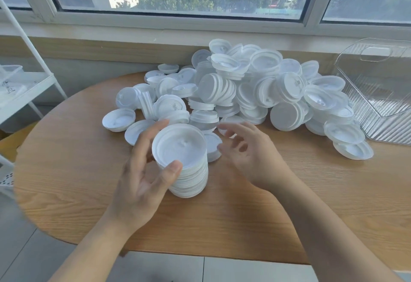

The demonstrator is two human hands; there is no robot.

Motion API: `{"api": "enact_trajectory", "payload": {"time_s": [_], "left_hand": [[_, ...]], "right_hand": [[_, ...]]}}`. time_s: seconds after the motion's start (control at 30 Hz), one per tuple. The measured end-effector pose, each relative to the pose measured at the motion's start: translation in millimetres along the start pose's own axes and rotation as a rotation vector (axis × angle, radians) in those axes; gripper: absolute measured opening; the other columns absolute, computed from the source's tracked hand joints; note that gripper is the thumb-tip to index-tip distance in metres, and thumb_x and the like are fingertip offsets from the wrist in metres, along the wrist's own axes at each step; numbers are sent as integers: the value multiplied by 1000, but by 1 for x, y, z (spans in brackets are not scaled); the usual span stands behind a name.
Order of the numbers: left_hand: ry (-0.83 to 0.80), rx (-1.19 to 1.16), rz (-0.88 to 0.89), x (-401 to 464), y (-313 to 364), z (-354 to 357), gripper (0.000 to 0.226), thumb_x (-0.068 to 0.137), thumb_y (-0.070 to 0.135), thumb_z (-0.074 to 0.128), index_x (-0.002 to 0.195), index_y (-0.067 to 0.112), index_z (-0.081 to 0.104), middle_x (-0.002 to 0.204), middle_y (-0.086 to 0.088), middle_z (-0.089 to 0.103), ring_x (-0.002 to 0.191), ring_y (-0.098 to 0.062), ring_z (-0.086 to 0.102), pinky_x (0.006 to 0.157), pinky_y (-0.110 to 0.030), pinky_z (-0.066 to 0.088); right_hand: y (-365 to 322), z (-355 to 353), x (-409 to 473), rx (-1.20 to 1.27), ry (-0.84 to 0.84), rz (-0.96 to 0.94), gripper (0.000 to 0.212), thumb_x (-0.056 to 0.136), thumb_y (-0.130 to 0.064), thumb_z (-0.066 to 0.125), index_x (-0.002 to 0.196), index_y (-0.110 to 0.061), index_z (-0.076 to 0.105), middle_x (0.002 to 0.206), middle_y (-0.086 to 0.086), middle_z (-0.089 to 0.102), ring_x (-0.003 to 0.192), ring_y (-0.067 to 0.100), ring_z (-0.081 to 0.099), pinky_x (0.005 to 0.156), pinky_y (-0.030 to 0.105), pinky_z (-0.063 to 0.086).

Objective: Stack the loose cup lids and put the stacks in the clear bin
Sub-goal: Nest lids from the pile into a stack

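Note:
A stack of white cup lids (185, 161) stands on the round wooden table (77, 159), several lids high. My left hand (142, 177) holds it, thumb on the near rim and fingers round the far side. Just right of the stack my right hand (246, 155) hovers with fingers spread and loose, holding nothing. Behind both hands lies a big heap of loose white lids (244, 90), some nested in short leaning stacks. The clear ribbed bin (382, 95) stands at the table's right end, tilted on its side, with no lids visible inside.
A window and its sill run along the far side of the table. A white wire shelf rack (24, 86) stands to the left. Bare tabletop shows in front of the stack and at right front. Two lids (351, 146) lie near the bin.

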State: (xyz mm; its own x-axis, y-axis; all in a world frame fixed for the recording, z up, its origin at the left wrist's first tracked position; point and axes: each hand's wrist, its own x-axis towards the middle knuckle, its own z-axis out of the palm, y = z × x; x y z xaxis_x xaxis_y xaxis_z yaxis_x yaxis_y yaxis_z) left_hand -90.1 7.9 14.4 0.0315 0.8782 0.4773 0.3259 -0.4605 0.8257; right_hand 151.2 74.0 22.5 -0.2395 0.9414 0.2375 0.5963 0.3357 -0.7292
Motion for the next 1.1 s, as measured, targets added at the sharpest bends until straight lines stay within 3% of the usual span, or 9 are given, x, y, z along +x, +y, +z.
{"api": "enact_trajectory", "payload": {"time_s": [0.07, 0.17, 0.3, 0.4, 0.57, 0.7, 0.83, 0.93, 1.1], "left_hand": [[2, -24, 2, 1, -2, 0, 69, 91, 45, 63, 152, 17, 45, 152, 0, 55, 144, -26, 50, 117, -48, 41], [-2, -13, 3, 3, -2, 3, 69, 90, 46, 65, 151, 18, 46, 150, 3, 56, 142, -25, 51, 114, -44, 43], [-5, -13, 7, 3, 1, 5, 67, 88, 45, 67, 149, 23, 46, 147, 11, 58, 141, -24, 53, 111, -41, 44], [-10, -19, 0, 2, 2, 5, 67, 88, 45, 68, 149, 24, 46, 147, 10, 57, 141, -25, 53, 111, -45, 44], [-33, -7, -30, 2, 1, 8, 70, 89, 48, 67, 152, 26, 44, 151, 10, 55, 144, -24, 50, 114, -49, 43], [-45, -6, -59, 3, -1, 9, 74, 90, 56, 67, 154, 28, 43, 153, 7, 54, 145, -23, 49, 115, -59, 42], [-49, -16, -71, 2, 2, 8, 72, 90, 51, 66, 154, 27, 44, 153, 9, 55, 144, -19, 50, 115, -57, 43], [-41, -4, -76, 1, 2, 9, 74, 89, 56, 68, 154, 30, 44, 153, 11, 54, 145, -17, 49, 116, -55, 43], [-33, 29, -73, 5, 2, 16, 78, 86, 61, 68, 154, 31, 43, 152, 18, 53, 142, -13, 51, 113, -49, 46]], "right_hand": [[7, 6, 0, -175, -95, -4, 57, 92, -50, 72, 145, -43, 54, 122, -22, 50, 102, 3, 55, 98, 33, 50], [12, 16, -3, -298, -154, -25, 76, 90, -60, 68, 157, -43, 38, 143, -13, 43, 132, 10, 44, 112, 35, 40], [11, 26, 2, -339, -123, -72, 76, 92, -61, 66, 159, -40, 35, 159, -13, 36, 144, 16, 34, 118, 40, 33], [14, 29, 4, -378, -146, -79, 66, 92, -64, 64, 151, -44, 43, 157, -17, 40, 142, 15, 35, 113, 40, 33], [18, 24, 4, -375, -97, -51, 57, 85, -68, 66, 130, -37, 53, 136, -15, 57, 128, 15, 45, 103, 38, 37], [20, 31, 5, -293, -111, -51, 61, 87, -64, 68, 137, -35, 46, 137, -16, 56, 135, 11, 41, 104, 33, 30], [18, 33, 8, -241, -59, -54, 65, 81, -64, 74, 134, -36, 49, 127, -23, 56, 126, 10, 47, 103, 35, 33], [18, 24, 4, -231, -7, -78, 78, 76, -66, 77, 142, -38, 45, 133, -24, 55, 125, 10, 48, 105, 39, 36], [19, 4, -9, -30, 28, -132, 91, 81, -38, 88, 155, -38, 36, 139, -20, 51, 129, 5, 51, 106, 31, 44]]}}
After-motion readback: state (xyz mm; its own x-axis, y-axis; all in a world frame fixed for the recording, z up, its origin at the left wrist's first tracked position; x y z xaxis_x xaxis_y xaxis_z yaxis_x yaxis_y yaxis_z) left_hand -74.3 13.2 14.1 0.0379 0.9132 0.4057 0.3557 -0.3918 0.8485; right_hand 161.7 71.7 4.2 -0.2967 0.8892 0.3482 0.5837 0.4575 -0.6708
